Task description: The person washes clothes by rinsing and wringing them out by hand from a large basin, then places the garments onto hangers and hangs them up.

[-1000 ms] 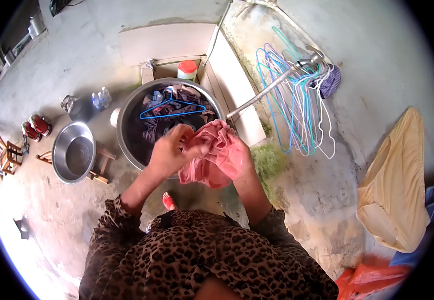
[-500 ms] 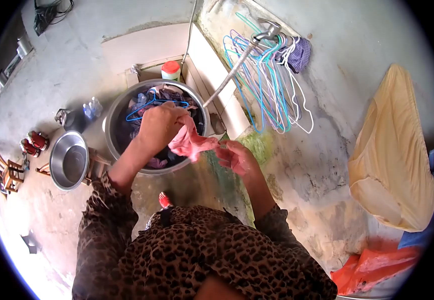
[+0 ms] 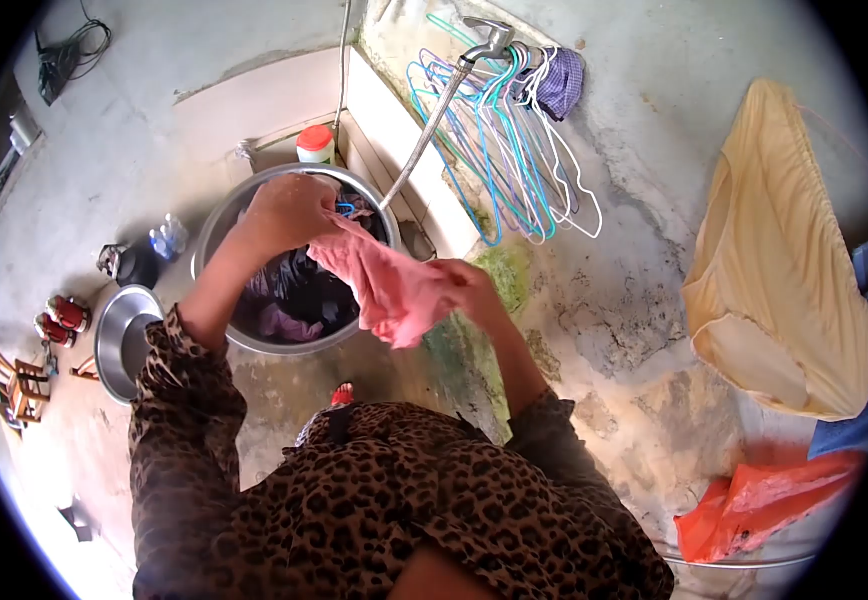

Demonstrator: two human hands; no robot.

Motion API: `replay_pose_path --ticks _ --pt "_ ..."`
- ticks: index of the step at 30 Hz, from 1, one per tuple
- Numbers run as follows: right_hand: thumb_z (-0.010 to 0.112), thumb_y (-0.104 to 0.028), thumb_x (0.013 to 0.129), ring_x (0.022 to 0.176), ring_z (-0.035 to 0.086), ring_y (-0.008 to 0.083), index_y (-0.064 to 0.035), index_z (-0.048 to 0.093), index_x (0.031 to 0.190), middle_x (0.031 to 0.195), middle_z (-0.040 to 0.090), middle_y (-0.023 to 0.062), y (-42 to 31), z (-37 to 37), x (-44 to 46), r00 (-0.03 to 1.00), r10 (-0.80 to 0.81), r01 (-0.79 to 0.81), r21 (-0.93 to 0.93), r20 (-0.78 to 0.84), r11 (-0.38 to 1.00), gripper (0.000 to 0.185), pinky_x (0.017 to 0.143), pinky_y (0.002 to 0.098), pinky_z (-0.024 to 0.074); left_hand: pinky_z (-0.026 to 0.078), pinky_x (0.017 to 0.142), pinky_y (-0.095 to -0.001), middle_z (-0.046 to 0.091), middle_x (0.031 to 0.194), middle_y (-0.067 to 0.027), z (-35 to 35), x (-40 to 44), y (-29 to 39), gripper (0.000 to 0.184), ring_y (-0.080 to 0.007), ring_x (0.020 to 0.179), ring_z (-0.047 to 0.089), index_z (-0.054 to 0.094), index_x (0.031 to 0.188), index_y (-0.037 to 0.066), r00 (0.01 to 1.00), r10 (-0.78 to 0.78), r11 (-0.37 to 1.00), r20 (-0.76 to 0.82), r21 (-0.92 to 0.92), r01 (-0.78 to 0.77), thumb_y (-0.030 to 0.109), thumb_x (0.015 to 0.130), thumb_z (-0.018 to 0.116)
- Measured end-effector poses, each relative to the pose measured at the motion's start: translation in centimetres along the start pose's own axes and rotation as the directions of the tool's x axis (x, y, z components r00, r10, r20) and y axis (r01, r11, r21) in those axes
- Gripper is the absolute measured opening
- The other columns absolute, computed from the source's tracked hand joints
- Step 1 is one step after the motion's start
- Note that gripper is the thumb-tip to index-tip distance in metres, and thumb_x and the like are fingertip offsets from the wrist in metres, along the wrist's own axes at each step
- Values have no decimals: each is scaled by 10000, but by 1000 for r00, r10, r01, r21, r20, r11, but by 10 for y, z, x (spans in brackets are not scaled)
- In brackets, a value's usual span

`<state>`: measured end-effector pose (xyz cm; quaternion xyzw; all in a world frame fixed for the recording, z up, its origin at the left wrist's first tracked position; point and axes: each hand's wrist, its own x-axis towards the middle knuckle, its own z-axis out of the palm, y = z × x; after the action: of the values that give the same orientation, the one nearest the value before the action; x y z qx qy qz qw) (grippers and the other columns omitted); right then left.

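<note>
A pink garment (image 3: 386,285), its exact kind not clear, is stretched between my two hands above a large metal basin (image 3: 304,347). My left hand (image 3: 296,212) grips its upper left end, knuckles upward over the basin. At the other end, my right hand (image 3: 466,288) pinches the cloth just outside the basin's right rim. Inside the basin lie dark and purplish clothes (image 3: 299,285). A small piece of a blue hanger (image 3: 347,209) shows beside my left hand; most of it is hidden.
Many-coloured hangers (image 3: 514,150) hang from a wall tap (image 3: 489,42) whose hose (image 3: 429,130) reaches the basin. A red-lidded tub (image 3: 315,144) stands behind. Cream underpants (image 3: 784,260) hang at right, above a red plastic bag (image 3: 754,500). Left are a smaller basin (image 3: 126,340) and a wooden chair (image 3: 24,385).
My right hand has closed on the pink garment's free end, and the cloth is now spread wider between my hands. The view has shifted slightly right.
</note>
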<state>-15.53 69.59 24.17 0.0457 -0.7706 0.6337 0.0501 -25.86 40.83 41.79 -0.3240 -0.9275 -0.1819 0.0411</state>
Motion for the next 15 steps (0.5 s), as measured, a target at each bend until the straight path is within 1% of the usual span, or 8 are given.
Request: replay_pose_path --ticks 2,5,6,7,9,10,13,15 --pt "718 -32 804 608 480 50 -32 599 837 678 509 -46 -38 -26 -3 986 164 -164 85 7 983 123 546 219 390 465 582 -371 643 699 -131 -3 6 -16 290 -245 632 631 656 762 30 992 55 998 116 -36 -51 259 636 783" --pt "707 -67 827 546 424 32 -46 585 791 645 476 -58 -53 -41 4 997 -21 15 -89 -72 996 129 486 212 331 459 597 -354 644 746 -90 -4 23 -32 297 -162 694 621 645 775 23 943 115 976 311 -214 -49 244 650 801" --pt "682 -112 867 593 460 43 -40 603 813 675 514 -51 -61 -49 5 997 -38 27 -157 -71 987 120 534 213 363 465 646 -316 614 832 -43 -10 29 -34 300 -119 794 579 608 830 13 883 61 974 465 -222 49 189 682 800" --pt "673 -123 878 613 470 45 -35 608 816 689 532 -48 -72 -52 6 993 -22 17 -46 -113 999 126 552 214 370 472 680 -308 615 863 -43 -8 34 -39 301 -123 825 578 606 869 10 875 133 879 465 -463 112 172 697 791" --pt "655 -147 899 652 491 50 -25 619 822 717 569 -41 -90 -54 7 982 24 11 178 -190 984 148 589 216 385 485 750 -290 619 925 -42 5 39 -64 311 -132 887 577 602 948 3 869 265 515 418 -823 239 138 727 774" --pt "649 -111 892 723 528 62 -6 652 883 799 623 -20 -96 -62 6 985 76 -33 260 -157 965 106 645 217 407 493 838 -291 637 1055 -63 2 40 -67 395 -157 953 597 587 1114 -19 908 188 597 375 -778 198 142 791 749" --pt "655 -113 890 718 545 71 5 674 941 825 637 -2 -97 -67 7 955 48 -65 -45 -294 997 130 655 211 438 485 884 -301 645 1104 -83 -10 39 -62 431 -164 999 603 594 1165 -13 888 224 429 403 -858 281 231 838 732" --pt "646 -69 877 734 546 75 7 677 981 854 639 5 -102 -66 5 954 83 -106 -64 -287 992 133 661 214 436 486 878 -295 651 1082 -77 -5 44 -65 425 -150 999 602 613 1128 -10 898 121 325 422 -872 366 313 867 704"
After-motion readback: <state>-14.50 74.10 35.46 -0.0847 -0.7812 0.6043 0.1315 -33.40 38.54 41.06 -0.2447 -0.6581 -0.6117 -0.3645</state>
